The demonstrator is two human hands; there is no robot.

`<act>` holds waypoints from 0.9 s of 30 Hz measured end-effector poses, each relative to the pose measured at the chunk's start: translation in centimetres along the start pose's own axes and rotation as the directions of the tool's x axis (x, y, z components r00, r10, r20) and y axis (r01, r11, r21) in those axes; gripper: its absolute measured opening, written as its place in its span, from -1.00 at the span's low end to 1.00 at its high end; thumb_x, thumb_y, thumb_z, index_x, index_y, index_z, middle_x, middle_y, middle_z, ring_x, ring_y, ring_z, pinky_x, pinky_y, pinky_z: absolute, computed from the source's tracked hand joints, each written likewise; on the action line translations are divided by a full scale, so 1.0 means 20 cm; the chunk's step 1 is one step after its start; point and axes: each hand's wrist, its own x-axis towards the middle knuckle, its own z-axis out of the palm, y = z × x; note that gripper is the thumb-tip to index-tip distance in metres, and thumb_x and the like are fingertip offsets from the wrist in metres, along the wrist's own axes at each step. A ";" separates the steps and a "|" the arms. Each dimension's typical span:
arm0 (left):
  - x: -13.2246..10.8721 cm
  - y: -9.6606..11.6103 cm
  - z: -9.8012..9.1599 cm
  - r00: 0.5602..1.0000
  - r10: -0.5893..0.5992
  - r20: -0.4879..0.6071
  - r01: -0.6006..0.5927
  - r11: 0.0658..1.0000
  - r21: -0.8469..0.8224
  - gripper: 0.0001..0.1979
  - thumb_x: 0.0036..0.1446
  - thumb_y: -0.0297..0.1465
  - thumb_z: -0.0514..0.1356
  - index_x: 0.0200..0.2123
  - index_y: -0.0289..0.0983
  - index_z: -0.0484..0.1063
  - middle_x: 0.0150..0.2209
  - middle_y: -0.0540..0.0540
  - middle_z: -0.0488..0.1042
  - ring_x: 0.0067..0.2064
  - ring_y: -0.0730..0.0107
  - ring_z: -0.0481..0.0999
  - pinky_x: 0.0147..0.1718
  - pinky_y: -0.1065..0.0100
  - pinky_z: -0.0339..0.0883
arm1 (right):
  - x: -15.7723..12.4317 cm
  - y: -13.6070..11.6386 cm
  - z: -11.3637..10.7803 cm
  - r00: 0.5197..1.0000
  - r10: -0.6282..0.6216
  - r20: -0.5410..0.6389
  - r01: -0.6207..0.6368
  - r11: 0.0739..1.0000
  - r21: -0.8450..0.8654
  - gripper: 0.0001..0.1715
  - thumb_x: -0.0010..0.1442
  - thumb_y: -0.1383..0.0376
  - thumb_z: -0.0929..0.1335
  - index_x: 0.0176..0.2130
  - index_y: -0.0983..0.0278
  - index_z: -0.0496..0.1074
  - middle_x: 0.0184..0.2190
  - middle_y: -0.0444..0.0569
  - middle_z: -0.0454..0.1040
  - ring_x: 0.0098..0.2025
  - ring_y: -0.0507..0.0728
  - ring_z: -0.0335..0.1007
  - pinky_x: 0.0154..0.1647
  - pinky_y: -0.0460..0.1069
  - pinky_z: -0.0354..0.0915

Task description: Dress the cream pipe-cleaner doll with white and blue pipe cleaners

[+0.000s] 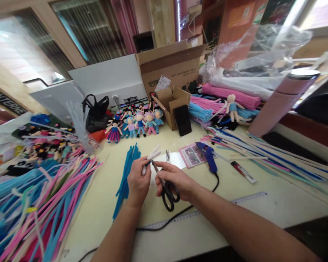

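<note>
My left hand (139, 178) is closed around a small bunch of white pipe cleaners (153, 152) whose tips stick out past the fingers. Black-handled scissors (168, 193) rest in my right hand (175, 178), their blades pointing up toward the white pieces. Whether the blades touch them I cannot tell. Just left of my left hand lies a bundle of teal pipe cleaners (125, 174). Behind the hands are a white sheet of paper (176, 160) and a second, smaller pair of scissors (168, 155).
A blue glue gun (208, 156) sits on a pink card (190, 155), its cord crossing a clear ruler (191, 215). Colourful pipe cleaners (57, 203) pile up at left. Small dolls (139, 123), a phone (182, 120), cardboard boxes (169, 69) and a pink thermos (282, 102) stand behind.
</note>
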 end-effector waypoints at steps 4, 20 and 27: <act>0.01 0.00 0.00 0.999 0.046 0.006 -0.046 0.999 0.018 -0.84 0.10 -0.50 0.14 -0.21 -0.26 0.40 -0.17 -0.13 0.47 -0.10 0.33 0.46 -0.12 0.27 0.36 | 0.01 0.00 -0.01 1.000 -0.009 0.017 0.009 1.000 0.014 -0.38 -0.04 0.23 0.42 0.01 0.30 0.26 -0.56 -0.21 0.41 -0.61 0.03 0.40 -0.52 0.00 0.37; 0.02 -0.01 0.00 0.997 0.077 0.003 -0.077 0.995 0.070 -0.86 0.10 -0.45 0.16 -0.22 -0.26 0.41 -0.18 -0.13 0.48 -0.13 0.33 0.49 -0.14 0.31 0.37 | 0.04 0.01 -0.03 0.997 -0.019 0.077 0.017 0.999 0.028 -0.29 -0.14 0.18 0.45 0.02 0.31 0.30 -0.58 -0.20 0.41 -0.60 0.04 0.40 -0.51 0.03 0.37; 0.02 -0.01 0.00 0.995 0.094 0.015 -0.095 0.993 0.074 -0.84 0.10 -0.42 0.15 -0.20 -0.23 0.41 -0.16 -0.12 0.49 -0.13 0.30 0.49 -0.14 0.29 0.37 | 0.04 0.00 -0.04 0.999 -0.001 0.044 -0.001 0.999 0.038 -0.19 -0.21 0.12 0.49 0.01 0.33 0.29 -0.59 -0.19 0.42 -0.61 0.06 0.40 -0.51 0.03 0.35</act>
